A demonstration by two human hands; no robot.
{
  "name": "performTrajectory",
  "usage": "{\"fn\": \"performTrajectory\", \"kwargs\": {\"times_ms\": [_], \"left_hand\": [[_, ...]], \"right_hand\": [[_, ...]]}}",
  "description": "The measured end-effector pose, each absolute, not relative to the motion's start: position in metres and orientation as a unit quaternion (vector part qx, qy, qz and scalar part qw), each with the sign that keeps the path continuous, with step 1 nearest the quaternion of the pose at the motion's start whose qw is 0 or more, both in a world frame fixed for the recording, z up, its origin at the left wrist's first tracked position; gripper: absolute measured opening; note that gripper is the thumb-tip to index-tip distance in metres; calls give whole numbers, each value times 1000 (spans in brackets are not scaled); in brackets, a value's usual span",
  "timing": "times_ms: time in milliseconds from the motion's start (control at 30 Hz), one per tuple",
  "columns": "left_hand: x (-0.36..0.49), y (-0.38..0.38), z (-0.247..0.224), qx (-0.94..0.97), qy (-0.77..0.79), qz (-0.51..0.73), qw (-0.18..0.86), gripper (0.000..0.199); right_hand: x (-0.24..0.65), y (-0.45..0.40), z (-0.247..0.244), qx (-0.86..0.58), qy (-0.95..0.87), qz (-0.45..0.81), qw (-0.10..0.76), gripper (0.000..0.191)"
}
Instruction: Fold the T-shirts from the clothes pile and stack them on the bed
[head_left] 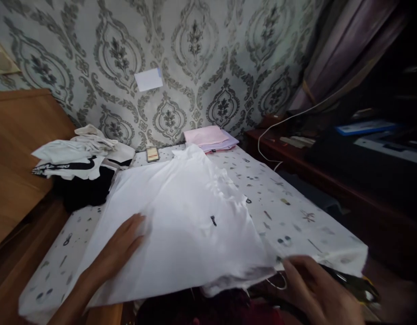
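Note:
A white garment with a small dark print lies spread over a patterned white cover, its near edge hanging at the front. My left hand rests on the left part of the cloth, fingers apart and slightly blurred, gripping nothing. At the lower right, my right hand is beside the garment's near right corner, thumb and index finger curled together. Whether cloth is pinched between those fingertips is too blurred to make out.
Piled clothes sit at the back left by a wooden panel. Folded pink and lilac cloths and a small card lie near the wall. On the right, a white cable crosses a dark red desk.

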State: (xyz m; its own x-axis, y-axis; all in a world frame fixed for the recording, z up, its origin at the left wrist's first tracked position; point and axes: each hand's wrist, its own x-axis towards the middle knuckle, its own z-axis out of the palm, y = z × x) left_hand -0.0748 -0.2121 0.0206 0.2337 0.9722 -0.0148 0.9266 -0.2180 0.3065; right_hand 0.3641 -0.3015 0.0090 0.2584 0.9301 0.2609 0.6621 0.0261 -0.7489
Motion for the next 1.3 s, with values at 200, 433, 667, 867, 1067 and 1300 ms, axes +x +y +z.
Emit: {"fn": "performTrajectory", "kwargs": {"times_ms": [200, 433, 667, 867, 1067, 1300], "left_hand": [[-9, -134, 23, 847, 495, 59, 184, 62], [-40, -50, -3, 836, 531, 58, 129, 58], [-124, 39, -3, 749, 651, 117, 31, 47], [-76, 43, -16, 834, 530, 153, 6, 43], [-69, 80, -15, 824, 550, 136, -13, 42], [-90, 90, -12, 808, 569, 147, -23, 40]], "right_hand": [[270, -186, 26, -482, -823, 131, 270, 51], [292, -117, -33, -548, -817, 52, 173, 64], [345, -106, -38, -613, -765, -1, 197, 55], [261, -34, -6, -465, -869, 37, 164, 49], [202, 62, 2, -481, -868, 76, 99, 45], [225, 105, -11, -563, -818, 33, 116, 49]]}}
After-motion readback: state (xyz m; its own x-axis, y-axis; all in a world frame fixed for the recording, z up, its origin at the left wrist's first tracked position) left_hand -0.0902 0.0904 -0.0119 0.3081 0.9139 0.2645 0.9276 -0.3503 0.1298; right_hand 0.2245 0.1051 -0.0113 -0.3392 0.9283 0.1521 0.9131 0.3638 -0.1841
